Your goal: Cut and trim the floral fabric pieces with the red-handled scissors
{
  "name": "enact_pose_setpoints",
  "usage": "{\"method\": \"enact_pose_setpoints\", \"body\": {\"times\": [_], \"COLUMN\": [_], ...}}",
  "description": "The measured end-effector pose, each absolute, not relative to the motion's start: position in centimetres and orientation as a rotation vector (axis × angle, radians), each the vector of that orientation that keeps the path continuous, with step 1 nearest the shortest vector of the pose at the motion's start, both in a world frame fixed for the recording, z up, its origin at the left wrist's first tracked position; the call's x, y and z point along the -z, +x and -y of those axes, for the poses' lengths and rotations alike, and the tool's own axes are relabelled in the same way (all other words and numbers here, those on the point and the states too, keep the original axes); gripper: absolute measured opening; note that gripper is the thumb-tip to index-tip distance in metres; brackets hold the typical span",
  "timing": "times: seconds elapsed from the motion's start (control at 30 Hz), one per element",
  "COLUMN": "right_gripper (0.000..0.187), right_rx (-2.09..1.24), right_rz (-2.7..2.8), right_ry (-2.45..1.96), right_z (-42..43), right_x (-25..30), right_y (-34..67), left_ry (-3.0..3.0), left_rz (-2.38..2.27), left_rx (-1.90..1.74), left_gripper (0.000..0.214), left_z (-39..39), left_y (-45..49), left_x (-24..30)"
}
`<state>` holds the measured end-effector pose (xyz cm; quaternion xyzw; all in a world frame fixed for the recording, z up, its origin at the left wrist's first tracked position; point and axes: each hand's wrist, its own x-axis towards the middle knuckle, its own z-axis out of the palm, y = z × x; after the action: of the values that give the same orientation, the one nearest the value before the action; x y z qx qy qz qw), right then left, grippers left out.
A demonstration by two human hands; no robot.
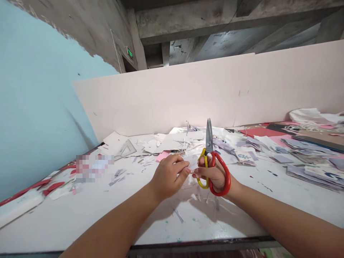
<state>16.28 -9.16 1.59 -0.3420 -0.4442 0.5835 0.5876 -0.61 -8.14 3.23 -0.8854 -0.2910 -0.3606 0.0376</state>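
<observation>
My left hand is closed in a pinch on a small whitish piece of paper above the white table. Scissors with one red and one yellow handle hang in my right hand. Their blades are nearly together and point up and away from me. My right thumb and fingertips also meet the paper's near edge, close to the left fingertips. Part of the paper is hidden behind both hands. Thin paper offcuts lie on the tabletop below.
Behind the hands spreads a heap of paper scraps, with a clear set square at its left. Stacked grey-white pieces and a red sheet lie right. A pale partition closes the back; a blue wall stands left.
</observation>
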Motion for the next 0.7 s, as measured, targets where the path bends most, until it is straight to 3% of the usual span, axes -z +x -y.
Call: {"method": "enact_pose_setpoints", "body": {"times": [0.33, 0.7], "right_gripper": [0.021, 0.02], "right_rx": [-1.207, -1.224], "right_rz": [1.274, 1.302], "right_ry": [-0.846, -0.787], "right_z": [9.27, 9.44], "right_x": [-1.21, -1.28], "right_y": [16.43, 16.46], "left_ry": [-2.748, -2.876], "left_rz": [0.954, 0.954], "left_rx": [1.008, 1.214], "left_gripper": [0.028, 0.019], "left_z": [8.8, 8.69], "left_y": [-0.42, -0.38], "left_x": [-3.67, -3.47]}}
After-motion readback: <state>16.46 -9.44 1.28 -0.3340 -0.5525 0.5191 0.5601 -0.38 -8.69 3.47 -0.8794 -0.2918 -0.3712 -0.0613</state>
